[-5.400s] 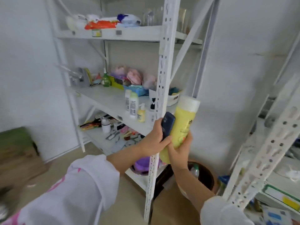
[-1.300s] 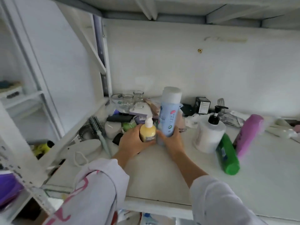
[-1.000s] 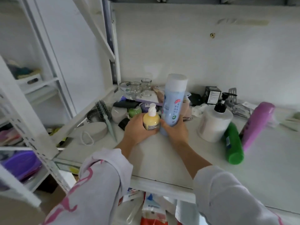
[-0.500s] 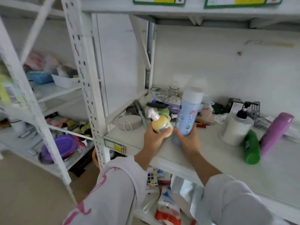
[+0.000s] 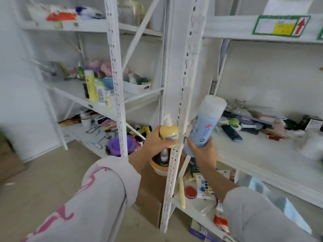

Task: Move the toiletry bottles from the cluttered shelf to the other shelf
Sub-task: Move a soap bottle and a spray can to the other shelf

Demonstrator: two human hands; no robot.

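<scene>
Either side of the white upright post (image 5: 176, 151), the left hand (image 5: 156, 141) grips a small yellow pump bottle (image 5: 168, 131) while the right hand (image 5: 203, 151) clutches a tall blue bottle (image 5: 206, 122), both held in mid-air.

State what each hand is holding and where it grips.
Left hand holds the small yellow pump bottle around its body. Right hand holds the tall blue bottle by its lower end.
</scene>
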